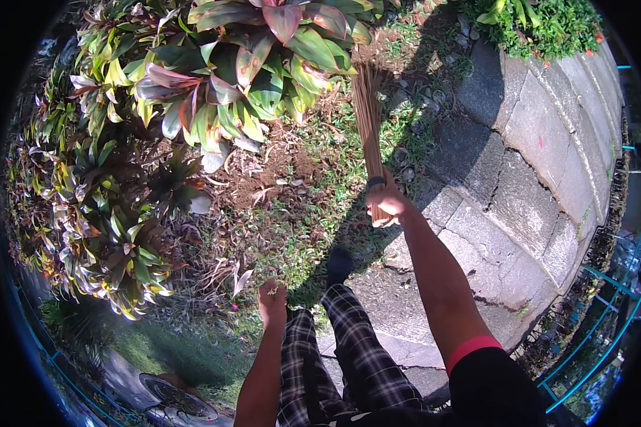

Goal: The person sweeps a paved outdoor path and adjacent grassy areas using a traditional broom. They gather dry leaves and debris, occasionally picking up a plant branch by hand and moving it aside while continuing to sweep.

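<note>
My right hand (pixel 392 201) grips a stick broom (pixel 368 128) near its dark binding. The broom's long thin bristles stretch away from me, and their far ends reach the ground beside the big-leaved plant (pixel 242 67). Lower and to the left, my left hand (pixel 271 304) is closed in a loose fist above the grass. Small pale bits show at its fingers, too small to name. Below the broom lies patchy grass (pixel 327 164) with dry leaves and bare soil (pixel 278 167).
Cracked concrete paving (pixel 520 178) runs along the right, past a low green bush (pixel 541 28). Leafy plants (pixel 121 249) crowd the left side. A blue railing (pixel 605 299) stands at the lower right. A round object (pixel 178 398) lies at the lower left.
</note>
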Demonstrator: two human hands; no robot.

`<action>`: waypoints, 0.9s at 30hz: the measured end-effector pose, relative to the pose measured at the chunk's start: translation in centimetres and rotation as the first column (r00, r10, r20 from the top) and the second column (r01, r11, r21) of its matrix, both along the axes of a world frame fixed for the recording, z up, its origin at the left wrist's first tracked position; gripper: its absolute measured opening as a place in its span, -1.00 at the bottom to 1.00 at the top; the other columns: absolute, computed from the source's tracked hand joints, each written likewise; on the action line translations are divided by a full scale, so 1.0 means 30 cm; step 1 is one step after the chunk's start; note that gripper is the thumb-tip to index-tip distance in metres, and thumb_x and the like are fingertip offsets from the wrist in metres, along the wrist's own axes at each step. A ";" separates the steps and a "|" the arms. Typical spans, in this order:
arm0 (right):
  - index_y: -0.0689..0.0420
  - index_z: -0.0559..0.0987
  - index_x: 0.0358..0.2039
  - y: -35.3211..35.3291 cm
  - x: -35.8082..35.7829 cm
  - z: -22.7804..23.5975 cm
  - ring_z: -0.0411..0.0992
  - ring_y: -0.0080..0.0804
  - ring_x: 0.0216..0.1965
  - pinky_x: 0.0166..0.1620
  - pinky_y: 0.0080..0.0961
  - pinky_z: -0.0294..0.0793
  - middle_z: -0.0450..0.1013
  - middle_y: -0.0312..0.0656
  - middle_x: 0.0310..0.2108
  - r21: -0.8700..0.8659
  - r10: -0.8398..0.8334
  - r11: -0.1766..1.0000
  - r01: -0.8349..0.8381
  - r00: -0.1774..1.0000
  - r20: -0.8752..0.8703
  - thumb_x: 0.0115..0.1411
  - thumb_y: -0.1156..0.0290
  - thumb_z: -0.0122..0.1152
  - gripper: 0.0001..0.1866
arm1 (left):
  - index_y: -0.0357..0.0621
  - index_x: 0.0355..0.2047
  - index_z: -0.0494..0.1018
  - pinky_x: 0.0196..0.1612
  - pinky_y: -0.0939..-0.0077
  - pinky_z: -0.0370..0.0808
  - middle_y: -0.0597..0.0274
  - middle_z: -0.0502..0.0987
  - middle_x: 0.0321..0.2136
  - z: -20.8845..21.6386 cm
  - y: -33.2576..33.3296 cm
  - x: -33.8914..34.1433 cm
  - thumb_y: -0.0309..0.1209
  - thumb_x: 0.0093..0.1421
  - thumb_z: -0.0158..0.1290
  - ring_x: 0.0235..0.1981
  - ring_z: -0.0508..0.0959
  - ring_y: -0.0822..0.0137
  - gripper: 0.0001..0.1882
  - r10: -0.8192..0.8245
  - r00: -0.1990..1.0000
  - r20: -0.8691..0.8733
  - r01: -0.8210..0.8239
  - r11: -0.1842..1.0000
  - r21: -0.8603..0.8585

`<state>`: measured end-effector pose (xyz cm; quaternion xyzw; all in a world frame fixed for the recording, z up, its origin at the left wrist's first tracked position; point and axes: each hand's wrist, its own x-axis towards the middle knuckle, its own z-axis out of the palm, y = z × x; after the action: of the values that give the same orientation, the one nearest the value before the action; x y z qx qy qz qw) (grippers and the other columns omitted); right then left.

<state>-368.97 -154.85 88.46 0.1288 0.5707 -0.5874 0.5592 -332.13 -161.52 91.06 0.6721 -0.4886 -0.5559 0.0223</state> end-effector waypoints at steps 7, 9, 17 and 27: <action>-0.06 -0.14 0.26 0.270 0.434 0.014 0.42 -0.39 -0.51 -0.43 -0.45 0.46 0.41 -0.08 -0.36 0.093 0.733 0.676 -0.731 0.654 -0.187 -0.22 0.56 0.28 0.07 | -0.19 -0.09 0.29 -0.46 0.54 0.39 0.19 0.38 -0.25 0.005 0.021 0.154 -0.41 0.11 0.04 -0.47 0.48 0.44 -0.65 0.031 0.999 0.022 -0.027 0.989 -0.143; -0.13 -0.09 0.26 0.403 0.297 0.116 0.42 -0.42 -0.49 -0.43 -0.46 0.46 0.41 -0.08 -0.33 0.130 0.687 0.713 -0.689 0.724 0.062 -0.24 0.60 0.29 0.08 | -0.19 -0.07 0.30 -0.42 0.54 0.42 0.19 0.38 -0.25 -0.007 0.015 0.199 -0.41 0.10 0.06 -0.49 0.48 0.40 -0.62 0.144 0.990 0.000 -0.143 0.979 -0.146; -0.04 0.00 0.14 0.211 -0.172 0.256 0.39 -0.36 -0.59 -0.61 -0.41 0.45 0.30 -0.16 -0.46 0.479 0.260 0.872 -0.100 0.924 -0.280 -0.16 0.60 0.20 -0.14 | -0.21 -0.11 0.34 -0.28 0.46 0.40 0.15 0.40 -0.25 -0.091 0.063 0.371 -0.34 0.09 0.07 -0.35 0.44 0.35 -0.63 0.214 0.976 0.036 -0.206 0.965 -0.161; -0.01 -0.20 0.26 0.012 0.889 0.019 0.44 -0.36 -0.52 -0.49 -0.39 0.48 0.39 -0.09 -0.38 0.082 0.734 0.642 -0.762 0.642 0.220 -0.16 0.59 0.26 0.06 | -0.24 -0.14 0.34 -0.30 0.49 0.42 0.14 0.41 -0.30 -0.072 0.105 0.461 -0.34 0.15 0.00 -0.41 0.48 0.38 -0.69 0.315 0.948 -0.039 -0.317 0.941 -0.116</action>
<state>-342.28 -154.48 89.02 -0.0247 0.5711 -0.2394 0.7848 -318.31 -158.36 88.90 0.7335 -0.4071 -0.5213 0.1568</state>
